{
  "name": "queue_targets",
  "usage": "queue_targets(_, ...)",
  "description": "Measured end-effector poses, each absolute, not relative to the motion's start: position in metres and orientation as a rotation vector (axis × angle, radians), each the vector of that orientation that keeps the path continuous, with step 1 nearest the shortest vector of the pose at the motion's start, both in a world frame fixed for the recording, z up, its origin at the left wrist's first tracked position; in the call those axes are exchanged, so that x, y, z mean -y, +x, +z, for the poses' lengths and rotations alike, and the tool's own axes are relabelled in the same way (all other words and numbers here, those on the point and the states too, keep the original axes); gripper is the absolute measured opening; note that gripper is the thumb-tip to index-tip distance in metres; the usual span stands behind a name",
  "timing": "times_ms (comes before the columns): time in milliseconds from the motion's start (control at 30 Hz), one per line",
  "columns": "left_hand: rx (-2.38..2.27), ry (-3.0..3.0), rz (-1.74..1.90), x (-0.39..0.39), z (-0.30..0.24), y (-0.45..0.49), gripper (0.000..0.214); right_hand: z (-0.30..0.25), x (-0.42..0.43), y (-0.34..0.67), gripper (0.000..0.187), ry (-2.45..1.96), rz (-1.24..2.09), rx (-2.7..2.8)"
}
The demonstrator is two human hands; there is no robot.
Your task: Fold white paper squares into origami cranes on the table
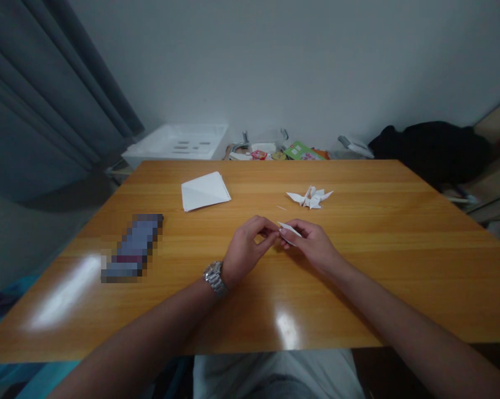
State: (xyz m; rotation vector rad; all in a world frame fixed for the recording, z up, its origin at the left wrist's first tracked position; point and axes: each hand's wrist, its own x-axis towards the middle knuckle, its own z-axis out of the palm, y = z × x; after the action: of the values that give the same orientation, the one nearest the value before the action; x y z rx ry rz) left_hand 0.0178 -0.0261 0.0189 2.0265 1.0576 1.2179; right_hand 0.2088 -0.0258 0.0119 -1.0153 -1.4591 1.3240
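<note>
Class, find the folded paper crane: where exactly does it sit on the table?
In the head view the paper crane lies on the far half of the table, just beyond the right hand and right of the white sheet.

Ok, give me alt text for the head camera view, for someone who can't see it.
The left hand and right hand pinch a small folded white paper between them above a wooden table. Beyond lie a paper crane and a folded white sheet; a wristwatch is on the left wrist.
</note>
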Motion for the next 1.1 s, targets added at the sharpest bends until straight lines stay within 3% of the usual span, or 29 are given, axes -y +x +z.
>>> queue_targets(400, -0.932, 1.560, 1.245, 0.0257, 0.0141, 0.0233, 0.018, 0.0152, 0.0283, 0.2067, 0.025, -1.046, 1.128, 1.483)
queue_targets(1100, -0.865, 1.499, 1.156, 0.0254, 0.0144, 0.0233, 0.023, 0.0158, 0.0300, 0.2056, 0.027, -1.053, 1.089, 1.521)
